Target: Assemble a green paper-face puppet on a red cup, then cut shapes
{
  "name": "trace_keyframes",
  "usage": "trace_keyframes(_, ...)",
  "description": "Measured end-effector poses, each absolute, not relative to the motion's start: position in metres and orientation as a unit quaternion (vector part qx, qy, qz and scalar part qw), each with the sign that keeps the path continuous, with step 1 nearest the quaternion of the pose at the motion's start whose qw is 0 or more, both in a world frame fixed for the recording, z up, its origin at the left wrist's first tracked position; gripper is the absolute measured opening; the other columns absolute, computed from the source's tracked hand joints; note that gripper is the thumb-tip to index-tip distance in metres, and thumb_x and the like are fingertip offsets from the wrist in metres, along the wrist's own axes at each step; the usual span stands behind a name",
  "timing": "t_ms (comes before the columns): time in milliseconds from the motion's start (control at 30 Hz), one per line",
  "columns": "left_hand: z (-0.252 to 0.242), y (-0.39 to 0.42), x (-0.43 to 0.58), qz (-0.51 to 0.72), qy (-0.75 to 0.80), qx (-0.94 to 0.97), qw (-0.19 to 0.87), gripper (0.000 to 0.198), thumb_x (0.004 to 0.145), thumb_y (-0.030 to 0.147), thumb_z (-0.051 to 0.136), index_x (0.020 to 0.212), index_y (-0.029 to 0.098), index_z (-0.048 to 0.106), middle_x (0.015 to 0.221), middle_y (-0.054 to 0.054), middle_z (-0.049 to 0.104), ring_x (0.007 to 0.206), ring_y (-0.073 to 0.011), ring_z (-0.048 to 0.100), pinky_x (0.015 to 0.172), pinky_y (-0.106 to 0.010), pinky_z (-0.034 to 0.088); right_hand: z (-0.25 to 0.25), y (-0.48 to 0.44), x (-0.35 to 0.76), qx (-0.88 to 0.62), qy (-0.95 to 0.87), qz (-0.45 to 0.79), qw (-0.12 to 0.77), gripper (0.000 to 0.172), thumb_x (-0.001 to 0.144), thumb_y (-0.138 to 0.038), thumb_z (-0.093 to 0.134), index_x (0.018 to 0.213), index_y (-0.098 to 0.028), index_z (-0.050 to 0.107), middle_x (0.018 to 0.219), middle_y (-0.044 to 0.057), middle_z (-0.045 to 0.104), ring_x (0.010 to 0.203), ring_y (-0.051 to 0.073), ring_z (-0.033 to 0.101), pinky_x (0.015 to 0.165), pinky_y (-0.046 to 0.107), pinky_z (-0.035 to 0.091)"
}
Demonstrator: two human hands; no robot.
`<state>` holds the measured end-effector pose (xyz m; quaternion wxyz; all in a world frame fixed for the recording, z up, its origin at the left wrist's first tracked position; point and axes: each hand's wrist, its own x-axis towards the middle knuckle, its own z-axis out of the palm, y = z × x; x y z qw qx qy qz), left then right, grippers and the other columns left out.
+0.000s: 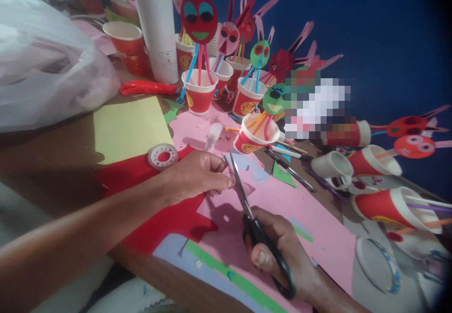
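My right hand point(282, 247) grips a pair of scissors point(253, 222) by its black handles, with thumb and fingers around the loops. The metal blades point up and to the left, close to my left fingertips. A small piece of pink paper point(246, 188) with a curved drawn line is pinched in my left hand point(201, 174), and the blades cross it. Whether the blades are parted is hard to make out. Beneath both hands lies a large pink sheet point(303, 223), with red paper point(162, 230) under my left forearm.
Red paper cups with straw-mounted paper faces, such as this green face point(274, 99), stand along the back. A white tape roll point(163, 156) sits on the red paper. Yellow paper point(132, 127) and a plastic bag point(45, 63) are at left; pens point(291, 169) and a mug point(330, 166) at right.
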<state>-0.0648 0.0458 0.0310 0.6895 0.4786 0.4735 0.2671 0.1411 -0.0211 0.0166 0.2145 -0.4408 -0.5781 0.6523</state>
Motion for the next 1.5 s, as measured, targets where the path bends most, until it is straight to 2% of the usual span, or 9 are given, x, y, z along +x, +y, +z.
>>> trace_keyframes(400, 0.0290, 0.0481, -0.0681, 0.246, 0.463, 0.487, 0.698, 0.009, 0.063, 0.023, 0.062, 0.060, 0.014, 0.060, 0.049, 0.004, 0.052, 0.047, -0.0073, 0.045, 0.047, -0.020, 0.035, 0.0155, -0.0209, 0.1403, -0.438, -0.569, 0.662, 0.213, 0.043, 0.070, -0.059, 0.064, 0.075, -0.018, 0.050, 0.056, -0.007, 0.035, 0.047, 0.008, 0.033, 0.043, 0.021, 0.026)
trace_keyframes(767, 0.0278, 0.0463, -0.0675, 0.255, 0.439, 0.486, 0.711, 0.019, 0.071, 0.031, 0.064, 0.062, 0.015, 0.060, 0.057, 0.002, 0.058, 0.050, -0.0087, 0.052, 0.051, -0.021, 0.039, 0.0165, -0.0240, 0.1413, -0.455, -0.564, 0.645, 0.242, 0.046, 0.071, -0.061, 0.063, 0.077, -0.018, 0.049, 0.058, -0.005, 0.041, 0.047, 0.008, 0.037, 0.043, 0.022, 0.027)
trace_keyframes(1067, 0.0299, 0.0451, -0.0618, 0.305, 0.456, 0.435, 0.714, 0.018, 0.070, 0.025, 0.066, 0.057, 0.015, 0.058, 0.053, 0.003, 0.059, 0.047, -0.0065, 0.051, 0.050, -0.019, 0.040, 0.0124, -0.0260, 0.1400, -0.441, -0.546, 0.665, 0.255, 0.045, 0.072, -0.059, 0.064, 0.082, -0.018, 0.050, 0.059, -0.006, 0.040, 0.049, 0.008, 0.036, 0.044, 0.022, 0.025)
trace_keyframes(1500, 0.0317, 0.0454, -0.0670, 0.285, 0.454, 0.477, 0.696, 0.012, 0.067, 0.021, 0.062, 0.058, 0.015, 0.057, 0.048, 0.006, 0.052, 0.046, -0.0055, 0.044, 0.047, -0.018, 0.035, 0.0156, -0.0249, 0.1389, -0.427, -0.563, 0.668, 0.234, 0.045, 0.071, -0.060, 0.063, 0.078, -0.018, 0.049, 0.059, -0.006, 0.036, 0.051, 0.009, 0.031, 0.046, 0.022, 0.024)
